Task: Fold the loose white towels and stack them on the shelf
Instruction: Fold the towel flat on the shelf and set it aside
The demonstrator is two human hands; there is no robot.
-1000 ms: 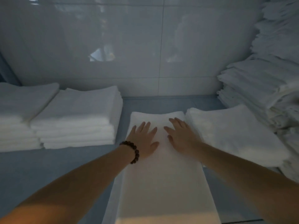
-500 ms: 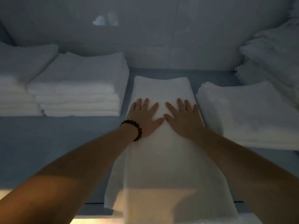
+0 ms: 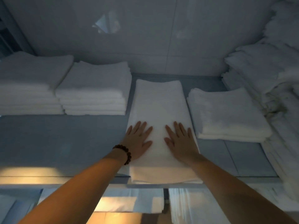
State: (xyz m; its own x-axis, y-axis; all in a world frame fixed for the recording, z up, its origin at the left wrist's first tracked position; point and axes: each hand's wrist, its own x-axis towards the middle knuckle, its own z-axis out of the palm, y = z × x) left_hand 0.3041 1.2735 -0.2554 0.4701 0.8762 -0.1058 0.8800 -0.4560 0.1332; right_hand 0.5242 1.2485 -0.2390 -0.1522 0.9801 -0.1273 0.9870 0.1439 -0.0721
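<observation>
A long white towel (image 3: 159, 104), folded into a narrow strip, lies lengthwise on the grey-blue shelf (image 3: 61, 139). Its near end reaches the shelf's front edge. My left hand (image 3: 137, 139), with a dark bead bracelet at the wrist, lies flat on the towel's left side, fingers straight and spread. My right hand (image 3: 179, 139) lies flat on the towel's right side in the same way. Both palms press down on the near half of the towel.
Two stacks of folded white towels (image 3: 95, 88) stand at the left of the shelf. A low folded pile (image 3: 226, 113) sits right of my towel, and tall heaps of towels (image 3: 275, 78) fill the far right. A tiled wall closes the back. More white cloth (image 3: 145, 202) shows below the shelf edge.
Both hands slid back along the towel toward me and moved apart, staying flat. The view tipped down, so the shelf's front edge and the cloth below came into sight.
</observation>
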